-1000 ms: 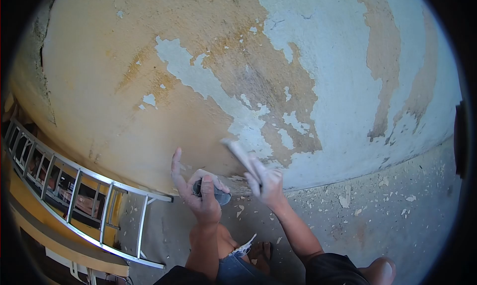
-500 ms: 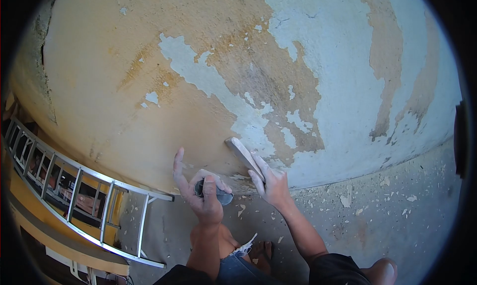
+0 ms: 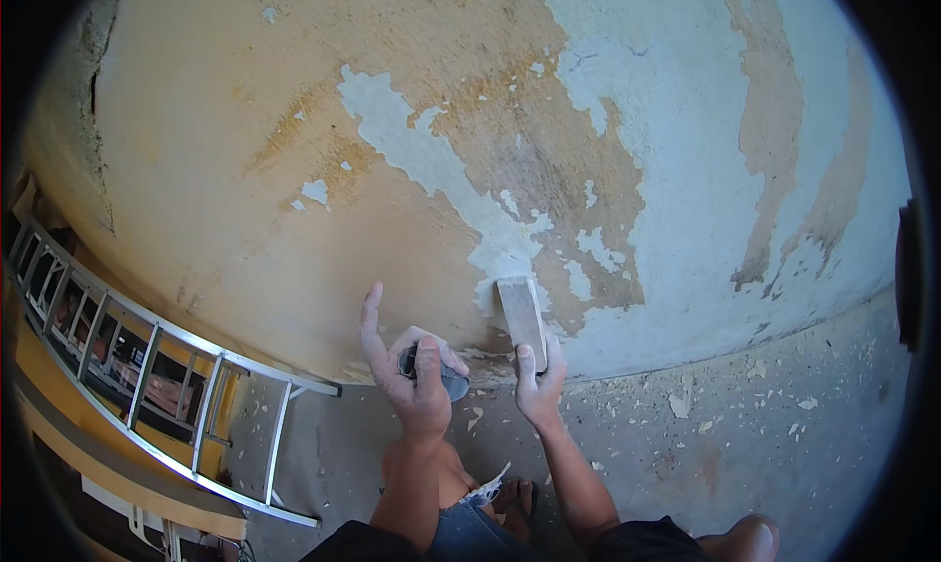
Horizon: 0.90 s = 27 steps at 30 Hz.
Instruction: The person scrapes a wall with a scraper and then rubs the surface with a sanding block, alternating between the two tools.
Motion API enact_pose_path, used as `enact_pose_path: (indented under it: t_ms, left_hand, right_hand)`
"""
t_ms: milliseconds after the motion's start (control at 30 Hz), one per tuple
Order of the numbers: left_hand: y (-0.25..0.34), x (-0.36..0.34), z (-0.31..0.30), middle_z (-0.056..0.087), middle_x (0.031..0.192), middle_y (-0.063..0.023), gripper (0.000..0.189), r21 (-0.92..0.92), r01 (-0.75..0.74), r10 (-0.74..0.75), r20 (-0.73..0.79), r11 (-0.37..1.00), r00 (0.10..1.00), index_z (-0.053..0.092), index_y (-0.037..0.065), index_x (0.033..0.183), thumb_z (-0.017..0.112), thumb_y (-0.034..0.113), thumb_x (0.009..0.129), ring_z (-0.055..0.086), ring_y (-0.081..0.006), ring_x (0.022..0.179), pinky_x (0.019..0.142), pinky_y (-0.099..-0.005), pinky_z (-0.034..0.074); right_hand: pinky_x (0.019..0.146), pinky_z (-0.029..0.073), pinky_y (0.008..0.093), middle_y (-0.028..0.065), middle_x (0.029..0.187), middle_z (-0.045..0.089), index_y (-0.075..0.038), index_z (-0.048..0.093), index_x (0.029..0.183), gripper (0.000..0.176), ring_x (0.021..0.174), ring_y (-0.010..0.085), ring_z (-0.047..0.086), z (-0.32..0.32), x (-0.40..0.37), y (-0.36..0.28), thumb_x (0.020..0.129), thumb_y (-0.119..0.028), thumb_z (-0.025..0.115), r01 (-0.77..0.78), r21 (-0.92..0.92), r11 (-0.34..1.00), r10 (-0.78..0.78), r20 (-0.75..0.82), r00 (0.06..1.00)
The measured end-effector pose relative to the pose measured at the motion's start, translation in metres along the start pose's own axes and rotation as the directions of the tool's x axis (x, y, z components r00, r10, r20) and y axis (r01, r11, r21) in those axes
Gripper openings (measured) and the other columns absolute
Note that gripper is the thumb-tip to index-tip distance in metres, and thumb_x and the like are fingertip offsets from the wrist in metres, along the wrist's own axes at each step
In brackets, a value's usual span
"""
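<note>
My right hand [image 3: 539, 386] grips the lower end of a long, flat, dusty block [image 3: 520, 317], thumb on its face and fingers along its side. The block's far end lies over the patchy wall [image 3: 412, 248], at the lower tip of a white paint strip. To the left, my left hand [image 3: 417, 376] is closed around a small dark grey object [image 3: 454, 381] with a rounded end; its kind I cannot tell. The left index finger points up, apart from the others. White dust coats both hands.
An aluminium ladder [image 3: 157, 366] stands at the left beside a yellow ledge [image 3: 127, 454]. Paint flakes [image 3: 680, 402] litter the grey floor [image 3: 647, 464] along the wall's base. My sandalled foot [image 3: 517, 495] shows below my hands.
My right hand has turned the block from leaning left to nearly upright, its broad face now showing. The left hand keeps its hold, and the view has shifted slightly.
</note>
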State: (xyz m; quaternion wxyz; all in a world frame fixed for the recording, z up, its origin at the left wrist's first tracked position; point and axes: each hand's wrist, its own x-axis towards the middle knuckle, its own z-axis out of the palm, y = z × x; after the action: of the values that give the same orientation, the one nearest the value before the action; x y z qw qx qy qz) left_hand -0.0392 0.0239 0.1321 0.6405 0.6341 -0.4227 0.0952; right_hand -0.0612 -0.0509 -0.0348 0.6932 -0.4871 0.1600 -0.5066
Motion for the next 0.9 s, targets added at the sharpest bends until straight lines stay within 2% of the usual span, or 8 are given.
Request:
enact_pose_path:
  t_ms: [100,300,400,500,633,733,800,900]
  left_hand:
    - [0.004,-0.002,-0.001,0.065,0.089,-0.0123,0.053,-0.018,-0.026,0.026,-0.002,0.999,1.000,0.038,-0.008,0.140,0.052,0.016,0.095,0.054,-0.0152,0.049,0.053,-0.0298,0.052]
    - [0.001,-0.004,0.000,0.054,0.061,-0.0062,0.069,0.058,-0.050,0.049,0.019,0.997,0.999,0.018,0.000,0.153,0.051,0.016,0.094,0.051,-0.0151,0.046,0.053,-0.0295,0.052]
    - [0.006,0.002,0.003,0.054,0.060,-0.0058,0.069,0.002,0.032,-0.032,-0.025,0.999,0.999,0.018,0.001,0.153,0.050,0.015,0.094,0.051,-0.0151,0.046,0.053,-0.0294,0.052]
    - [0.006,-0.001,0.000,0.053,0.058,-0.0052,0.070,-0.038,0.045,-0.047,-0.027,0.998,0.999,0.017,0.002,0.153,0.052,0.016,0.094,0.052,-0.0147,0.048,0.053,-0.0289,0.052]
    - [-0.002,-0.010,0.001,0.052,0.059,-0.0048,0.070,0.035,0.041,-0.040,-0.014,0.999,0.999,0.018,0.003,0.153,0.052,0.017,0.094,0.052,-0.0145,0.048,0.054,-0.0287,0.052]
    - [0.001,0.002,0.007,0.052,0.059,-0.0045,0.070,0.050,-0.038,0.038,-0.011,0.998,0.999,0.019,0.004,0.153,0.052,0.018,0.093,0.052,-0.0144,0.049,0.054,-0.0286,0.052]
    - [0.003,0.004,0.006,0.052,0.061,-0.0047,0.070,-0.016,0.018,-0.020,-0.085,1.000,0.996,0.022,0.005,0.153,0.053,0.018,0.092,0.051,-0.0140,0.049,0.054,-0.0285,0.053]
    - [0.004,0.006,0.001,0.051,0.062,-0.0037,0.069,-0.039,-0.006,-0.001,-0.163,0.999,0.987,0.025,0.006,0.152,0.054,0.018,0.091,0.050,-0.0131,0.051,0.054,-0.0280,0.053]
  right_hand:
    - [0.055,0.039,0.0256,0.0003,0.073,0.053,0.002,0.058,0.113,0.034,0.063,0.0071,0.048,0.007,0.000,-0.006,0.101,-0.029,0.058,0.068,0.007,0.998,-0.067,-0.054,0.996]
    - [0.065,0.046,0.0307,0.0070,0.077,0.062,0.002,0.062,0.105,0.028,0.071,0.0122,0.055,0.002,0.020,-0.050,0.098,-0.025,0.062,0.032,-0.028,0.999,-0.031,0.035,0.999]
    - [0.056,0.040,0.0270,-0.0018,0.074,0.055,0.002,0.059,0.100,0.034,0.062,0.0090,0.048,-0.004,-0.001,0.018,0.100,-0.032,0.059,-0.046,0.017,0.999,0.046,0.006,0.999]
    - [0.064,0.045,0.0306,0.0064,0.076,0.061,0.001,0.062,0.106,0.027,0.071,0.0119,0.054,0.006,0.006,-0.012,0.099,-0.025,0.061,0.015,0.009,1.000,-0.015,0.006,1.000]
    - [0.062,0.044,0.0304,0.0068,0.072,0.059,0.001,0.062,0.107,0.028,0.067,0.0120,0.053,0.016,0.032,-0.074,0.099,-0.026,0.060,-0.026,0.021,0.999,0.023,0.136,0.990]
    - [0.060,0.044,0.0314,0.0074,0.070,0.060,0.002,0.061,0.104,0.029,0.065,0.0127,0.055,0.003,0.008,0.001,0.099,-0.027,0.061,-0.016,-0.083,0.996,0.023,0.089,0.996]
    - [0.059,0.044,0.0316,0.0074,0.069,0.061,0.002,0.061,0.102,0.029,0.064,0.0130,0.055,-0.016,-0.016,0.029,0.099,-0.027,0.061,-0.027,-0.153,0.988,0.037,0.061,0.997]
    - [0.060,0.045,0.0315,0.0082,0.071,0.063,0.002,0.061,0.101,0.029,0.064,0.0134,0.058,-0.033,-0.032,0.036,0.099,-0.027,0.061,-0.188,-0.266,0.946,0.239,0.173,0.956]
